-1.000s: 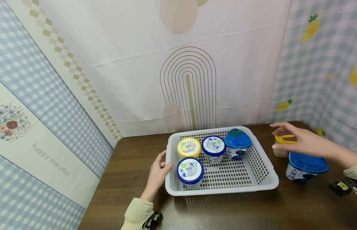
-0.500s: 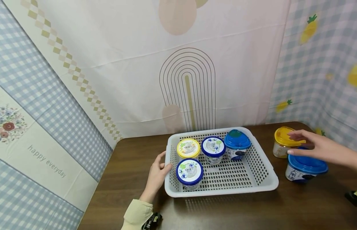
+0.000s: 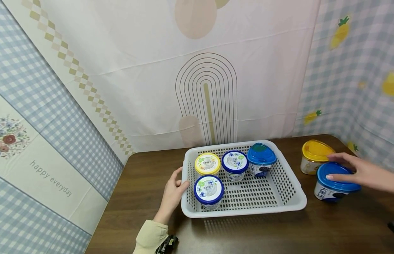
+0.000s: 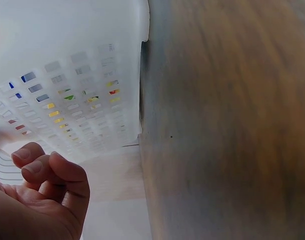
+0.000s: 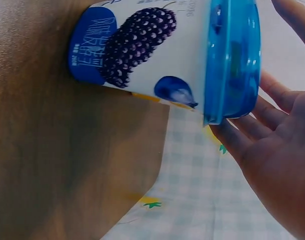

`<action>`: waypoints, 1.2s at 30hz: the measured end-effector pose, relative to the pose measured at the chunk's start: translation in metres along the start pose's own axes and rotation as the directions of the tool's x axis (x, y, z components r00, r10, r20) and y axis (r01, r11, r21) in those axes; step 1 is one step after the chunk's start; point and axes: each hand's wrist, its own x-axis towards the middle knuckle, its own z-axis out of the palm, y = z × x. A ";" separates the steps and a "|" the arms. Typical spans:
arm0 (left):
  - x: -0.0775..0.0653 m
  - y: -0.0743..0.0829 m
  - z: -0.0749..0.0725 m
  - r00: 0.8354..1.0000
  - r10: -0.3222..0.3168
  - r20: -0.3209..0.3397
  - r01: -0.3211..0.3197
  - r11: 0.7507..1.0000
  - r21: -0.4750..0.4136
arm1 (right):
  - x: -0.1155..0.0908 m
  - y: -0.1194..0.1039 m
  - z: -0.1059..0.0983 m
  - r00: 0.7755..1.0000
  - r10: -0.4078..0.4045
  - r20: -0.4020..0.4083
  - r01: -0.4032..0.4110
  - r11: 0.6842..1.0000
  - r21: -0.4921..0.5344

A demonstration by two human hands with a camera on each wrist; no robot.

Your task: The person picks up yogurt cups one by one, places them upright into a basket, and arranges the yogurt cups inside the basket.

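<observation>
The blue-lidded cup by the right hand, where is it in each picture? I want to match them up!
Head view: the blue-lidded cup is at the lower right, beside the basket, with the right hand over it.
Left wrist view: not in this picture.
Right wrist view: at the top, looking sideways, its lid towards the hand.
Shared landmark: the brown table shows in all three.

In the head view, the right hand [image 3: 358, 172] moves from over the yellow-lidded tub [image 3: 313, 152] toward five o'clock — baring nearly all its top — and now spreads thumb and fingers over the blue-lidded tub [image 3: 334, 186].
</observation>
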 end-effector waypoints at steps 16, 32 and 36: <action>0.007 -0.013 0.000 1.000 -0.020 -0.013 0.020 1.000 0.011 | -0.012 0.009 0.006 0.997 0.074 0.029 -0.074 0.997 -0.028; 0.011 -0.019 0.001 1.000 -0.023 -0.019 0.023 1.000 0.016 | -0.015 0.020 0.016 0.995 0.094 0.033 -0.093 0.996 -0.006; 0.001 0.000 0.001 1.000 -0.015 -0.008 0.015 1.000 0.015 | -0.015 0.020 0.018 0.997 0.077 0.023 -0.077 0.997 -0.007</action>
